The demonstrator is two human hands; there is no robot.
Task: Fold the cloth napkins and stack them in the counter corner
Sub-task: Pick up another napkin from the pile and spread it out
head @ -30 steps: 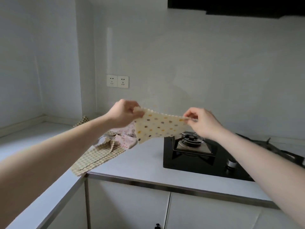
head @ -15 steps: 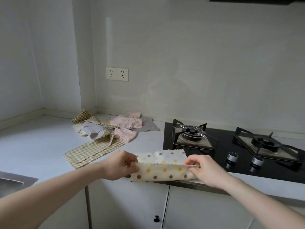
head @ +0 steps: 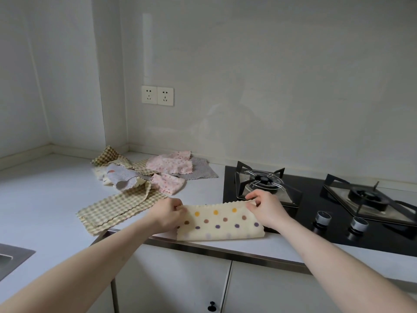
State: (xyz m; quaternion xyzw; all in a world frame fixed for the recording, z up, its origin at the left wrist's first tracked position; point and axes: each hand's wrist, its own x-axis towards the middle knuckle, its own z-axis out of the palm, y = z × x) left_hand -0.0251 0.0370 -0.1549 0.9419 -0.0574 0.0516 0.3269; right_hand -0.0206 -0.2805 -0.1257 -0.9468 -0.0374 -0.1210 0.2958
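Observation:
A cream napkin with coloured polka dots (head: 220, 223) lies folded in half on the counter (head: 45, 199) near its front edge. My left hand (head: 168, 213) pinches its far left corner, and my right hand (head: 265, 207) pinches its far right corner. Behind it lies a loose heap of unfolded napkins: a tan checked one (head: 117, 210) nearest, a small pink floral one (head: 168, 182), a larger pink floral one (head: 171, 163), a grey one (head: 123, 179) and a grey one under the pink (head: 200, 171).
A black gas hob (head: 316, 206) with two burners and two knobs sits right of the dotted napkin. A sink edge (head: 13, 256) shows at the lower left. Two wall sockets (head: 157, 95) are above the counter corner (head: 67, 154).
Both hands brought the dotted napkin down from mid-air, folded it in half and laid it flat on the counter edge. The camera tilted down.

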